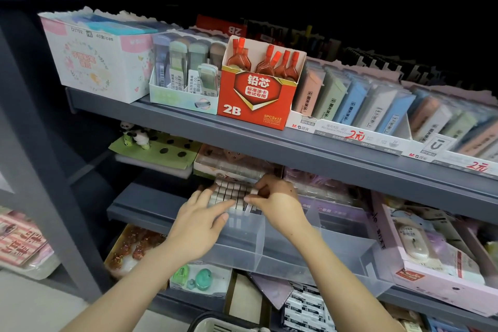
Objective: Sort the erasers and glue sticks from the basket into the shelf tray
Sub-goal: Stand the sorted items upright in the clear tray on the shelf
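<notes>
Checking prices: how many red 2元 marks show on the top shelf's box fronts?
2. One 2元 mark is on the white box beside the red 2B box; the other mark is on the next box, near the right edge. More may be hidden.

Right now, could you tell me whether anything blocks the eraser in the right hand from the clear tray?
Nothing visible does: the right hand pinches the eraser at the clear tray, beside the packed rows; the left hand rests alongside.

The erasers (231, 191) stand in rows in the left compartment of the tray (296, 246), on the shelf below the 2B box (256, 94); the left hand (199, 221) rests on their left side, the right hand (275, 199) pinches their right edge; the basket (215, 325) sits below, nearest
</notes>
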Motion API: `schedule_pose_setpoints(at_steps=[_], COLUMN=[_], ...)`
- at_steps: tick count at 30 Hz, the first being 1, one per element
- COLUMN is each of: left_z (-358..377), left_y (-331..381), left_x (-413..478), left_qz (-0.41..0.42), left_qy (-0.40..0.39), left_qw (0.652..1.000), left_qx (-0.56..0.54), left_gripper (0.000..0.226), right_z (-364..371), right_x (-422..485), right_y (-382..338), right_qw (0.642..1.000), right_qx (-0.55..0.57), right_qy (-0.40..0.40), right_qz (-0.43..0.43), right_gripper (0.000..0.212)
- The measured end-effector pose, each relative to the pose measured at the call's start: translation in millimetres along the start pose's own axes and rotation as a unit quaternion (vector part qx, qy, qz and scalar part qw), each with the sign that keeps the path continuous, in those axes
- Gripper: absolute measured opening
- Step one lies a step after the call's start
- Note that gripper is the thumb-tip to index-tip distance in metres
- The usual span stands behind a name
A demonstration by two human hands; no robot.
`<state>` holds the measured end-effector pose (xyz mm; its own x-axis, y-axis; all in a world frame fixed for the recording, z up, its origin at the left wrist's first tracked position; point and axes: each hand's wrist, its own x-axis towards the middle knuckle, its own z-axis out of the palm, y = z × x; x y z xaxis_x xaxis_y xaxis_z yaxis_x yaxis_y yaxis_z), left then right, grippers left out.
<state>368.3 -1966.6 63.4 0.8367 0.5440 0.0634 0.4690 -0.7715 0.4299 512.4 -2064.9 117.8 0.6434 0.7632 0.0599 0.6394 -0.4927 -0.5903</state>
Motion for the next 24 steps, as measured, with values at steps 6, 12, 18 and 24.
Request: schedule_pose_setpoints(at_steps=[6, 12, 18, 24], left_z=[4, 3, -19, 16], left_y=[-2, -2, 2, 0], left_x=[1, 1, -25, -97], left_qz=[-0.003, -0.002, 0.040, 0.034], left_qy=[-0.004, -0.003, 0.149, 0.238], left_qw=[1.000, 1.000, 0.988, 0.971], left_qx=[0.015, 0.023, -0.006, -0.014], left_gripper=[0.051, 0.044, 0.043, 0.029], right_z=[19, 21, -1, 42], right_x=[-14, -20, -72, -198], right_y=[12, 27, 37, 82], right_qw=[0.991, 0.977, 0.982, 0.977], right_qx=[-0.122, -0.159, -0.046, 0.181], right_qy=[-0.008, 0.057, 0.137, 0.108], right_qz=[-0.045, -0.126, -0.124, -0.037], right_gripper=[0.027, 0.028, 0.034, 0.010])
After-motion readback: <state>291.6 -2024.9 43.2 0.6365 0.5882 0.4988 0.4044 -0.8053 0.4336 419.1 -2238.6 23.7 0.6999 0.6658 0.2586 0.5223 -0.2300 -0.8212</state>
